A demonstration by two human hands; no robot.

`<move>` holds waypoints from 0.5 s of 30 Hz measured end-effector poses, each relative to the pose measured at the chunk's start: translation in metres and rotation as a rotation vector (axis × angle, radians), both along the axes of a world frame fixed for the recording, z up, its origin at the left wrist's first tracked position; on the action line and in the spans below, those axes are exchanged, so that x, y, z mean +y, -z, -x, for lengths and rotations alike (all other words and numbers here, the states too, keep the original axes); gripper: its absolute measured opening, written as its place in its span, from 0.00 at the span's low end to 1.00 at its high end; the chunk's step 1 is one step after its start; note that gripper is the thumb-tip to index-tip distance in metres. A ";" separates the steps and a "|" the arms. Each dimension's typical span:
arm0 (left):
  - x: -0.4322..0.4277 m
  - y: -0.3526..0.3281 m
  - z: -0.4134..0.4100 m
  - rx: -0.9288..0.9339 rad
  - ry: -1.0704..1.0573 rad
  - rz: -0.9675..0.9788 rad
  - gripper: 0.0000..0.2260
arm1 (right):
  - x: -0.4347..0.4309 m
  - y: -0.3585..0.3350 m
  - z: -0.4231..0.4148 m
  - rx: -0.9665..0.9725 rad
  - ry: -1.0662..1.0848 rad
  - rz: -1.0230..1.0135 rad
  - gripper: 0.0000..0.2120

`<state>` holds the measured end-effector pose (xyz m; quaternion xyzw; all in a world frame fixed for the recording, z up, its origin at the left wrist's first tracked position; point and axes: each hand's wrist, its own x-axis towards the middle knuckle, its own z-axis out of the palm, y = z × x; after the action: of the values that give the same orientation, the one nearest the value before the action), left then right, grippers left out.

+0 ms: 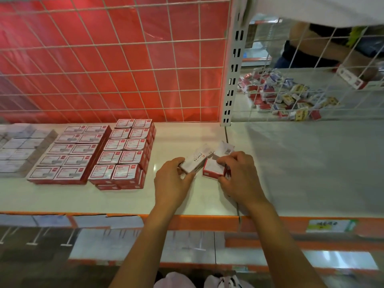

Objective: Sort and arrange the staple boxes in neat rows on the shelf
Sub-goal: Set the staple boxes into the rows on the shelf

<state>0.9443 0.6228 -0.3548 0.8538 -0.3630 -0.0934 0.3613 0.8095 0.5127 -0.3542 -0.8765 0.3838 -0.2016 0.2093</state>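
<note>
I am working at a white shelf (187, 201) with an orange front lip, backed by a wire grid (128, 69) over a red panel, and there is bare surface between my hands and the stock. The finished rows of red-and-white staple boxes (122, 154) lie to the left of both hands, running front to back, so my left hand (172, 181) is the nearer one. Behind the mesh at far right sits a loose heap of mixed boxes (284, 96). My left hand grips the near end of a long white STAPLES box (196, 160), whose long axis slants from near-left to far-right, not square with the rows. My right hand (241, 177) has its fingers curled over a small red box (214, 168), which touches the white one. I judge that both need turning and then carrying left.
</note>
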 end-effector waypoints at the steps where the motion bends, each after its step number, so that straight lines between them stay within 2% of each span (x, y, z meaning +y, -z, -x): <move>1: 0.002 0.000 0.000 0.009 0.000 0.008 0.21 | 0.001 0.001 0.000 0.001 -0.004 0.011 0.19; 9: 0.012 -0.002 0.003 0.148 -0.063 0.033 0.22 | 0.004 -0.001 -0.002 0.036 -0.007 0.048 0.20; 15: 0.024 -0.016 0.001 0.263 -0.100 0.099 0.20 | 0.006 -0.024 0.000 -0.181 -0.058 -0.206 0.12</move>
<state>0.9430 0.6471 -0.3384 0.8323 -0.2738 -0.1681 0.4517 0.8095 0.5185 -0.3300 -0.8392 0.3565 -0.2334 0.3378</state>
